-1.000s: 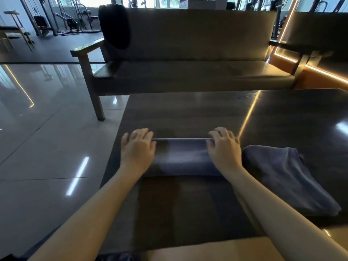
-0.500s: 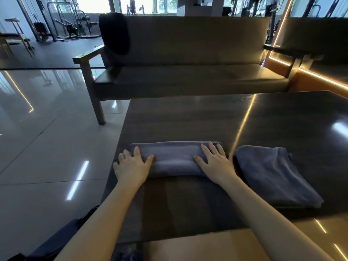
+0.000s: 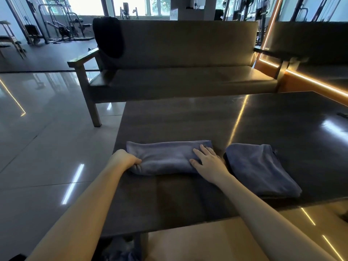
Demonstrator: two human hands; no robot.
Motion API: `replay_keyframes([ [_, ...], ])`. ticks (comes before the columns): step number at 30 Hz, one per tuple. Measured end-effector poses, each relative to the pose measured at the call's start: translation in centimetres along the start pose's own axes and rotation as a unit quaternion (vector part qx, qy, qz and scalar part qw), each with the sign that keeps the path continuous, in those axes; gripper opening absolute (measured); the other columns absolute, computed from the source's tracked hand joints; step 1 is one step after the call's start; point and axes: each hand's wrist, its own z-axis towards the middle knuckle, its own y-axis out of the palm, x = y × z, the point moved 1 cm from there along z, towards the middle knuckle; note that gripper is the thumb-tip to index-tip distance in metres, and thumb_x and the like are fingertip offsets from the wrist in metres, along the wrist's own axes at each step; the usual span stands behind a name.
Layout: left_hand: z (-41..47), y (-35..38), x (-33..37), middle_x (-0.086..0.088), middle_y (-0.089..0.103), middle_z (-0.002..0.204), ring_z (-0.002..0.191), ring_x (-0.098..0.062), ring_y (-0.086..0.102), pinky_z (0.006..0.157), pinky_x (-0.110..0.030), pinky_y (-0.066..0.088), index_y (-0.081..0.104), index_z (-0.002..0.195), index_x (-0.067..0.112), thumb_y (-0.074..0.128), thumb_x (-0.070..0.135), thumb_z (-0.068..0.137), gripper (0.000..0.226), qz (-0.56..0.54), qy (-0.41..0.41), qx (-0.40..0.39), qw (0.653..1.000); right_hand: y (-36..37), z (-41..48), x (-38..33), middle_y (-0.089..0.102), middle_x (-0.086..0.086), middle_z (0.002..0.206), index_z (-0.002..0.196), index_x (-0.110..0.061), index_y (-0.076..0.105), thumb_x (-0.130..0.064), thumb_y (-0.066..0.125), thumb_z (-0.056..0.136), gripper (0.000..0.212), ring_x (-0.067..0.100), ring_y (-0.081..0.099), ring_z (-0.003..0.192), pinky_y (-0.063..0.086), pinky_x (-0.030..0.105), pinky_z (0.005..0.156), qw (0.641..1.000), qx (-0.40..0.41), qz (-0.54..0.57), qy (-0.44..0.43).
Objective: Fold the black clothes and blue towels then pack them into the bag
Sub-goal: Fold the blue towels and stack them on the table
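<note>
Table point(image 3: 188, 119): towel point(image 3: 165, 159) beneath right hand point(image 3: 211, 163) fingers point(image 3: 205, 150)

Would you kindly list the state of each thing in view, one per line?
long towel, folded into a narrow strip, lying on the table.
second towel, folded, lying to its right.
left hand, fingers curled on the long towel's left end.
right hand, flat, fingers straight on its right end.
black garment, unfolded, draped over the sofa backrest.
</note>
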Motion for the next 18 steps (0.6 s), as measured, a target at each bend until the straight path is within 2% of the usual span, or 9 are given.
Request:
replay_keyframes([
  [5, 0.7, -0.9, -2.0, -0.02, 0.067, 0.1, 0.095, -0.033, 0.064, 0.079, -0.035, 0.053, 0.063, 0.102, -0.004, 0.077, 0.027, 0.073, 0.044, -0.067, 0.005, 0.042, 0.997, 0.2, -1.2, -1.2, 0.011, -0.001, 0.16, 0.151, -0.027, 0.022, -0.049, 0.035, 0.099, 0.057, 0.02, 0.007, 0.147, 0.014, 0.042, 0.117, 1.0, -0.001, 0.007, -0.013],
  [8, 0.0, -1.1, -2.7, -0.02, 0.065, 0.093, 0.089, -0.034, 0.063, 0.068, -0.034, 0.048, 0.058, 0.089, -0.001, 0.076, 0.021, 0.074, 0.032, -0.111, 0.017, 0.08, 0.99, 0.7, -1.7, -2.2, 0.012, 0.0, 0.16, 0.15, -0.027, 0.022, -0.049, 0.035, 0.099, 0.057, 0.02, 0.008, 0.147, 0.012, 0.044, 0.117, 1.0, 0.004, 0.003, -0.006],
  [13, -1.6, 0.0, -3.3, -0.016, 0.06, 0.102, 0.081, -0.023, 0.05, 0.064, -0.03, 0.037, 0.054, 0.113, 0.002, 0.066, 0.013, 0.082, 0.036, -0.186, 0.074, 0.132, 0.971, 1.1, -1.6, -2.9, 0.011, -0.003, 0.16, 0.149, -0.029, 0.023, -0.047, 0.038, 0.098, 0.056, 0.018, 0.005, 0.147, 0.006, 0.047, 0.117, 0.998, 0.019, 0.056, 0.032],
  [15, -2.2, 0.9, -3.6, -0.014, 0.058, 0.102, 0.082, -0.022, 0.05, 0.062, -0.028, 0.036, 0.05, 0.121, 0.002, 0.066, 0.013, 0.084, 0.042, -0.225, 0.085, 0.136, 0.961, 1.5, -1.7, -3.1, 0.011, -0.004, 0.16, 0.149, -0.029, 0.024, -0.047, 0.038, 0.098, 0.056, 0.017, 0.004, 0.147, 0.005, 0.047, 0.117, 0.996, 0.042, 0.064, 0.046],
  [18, -2.7, 2.2, -4.1, -0.018, 0.059, 0.116, 0.103, -0.033, 0.056, 0.073, -0.028, 0.036, 0.048, 0.128, 0.001, 0.068, 0.015, 0.084, 0.051, -0.25, 0.086, 0.163, 0.95, 2.4, -1.9, -3.2, 0.011, -0.005, 0.16, 0.149, -0.031, 0.023, -0.049, 0.035, 0.098, 0.055, 0.015, 0.004, 0.147, 0.004, 0.046, 0.117, 0.994, 0.077, 0.058, 0.05],
])
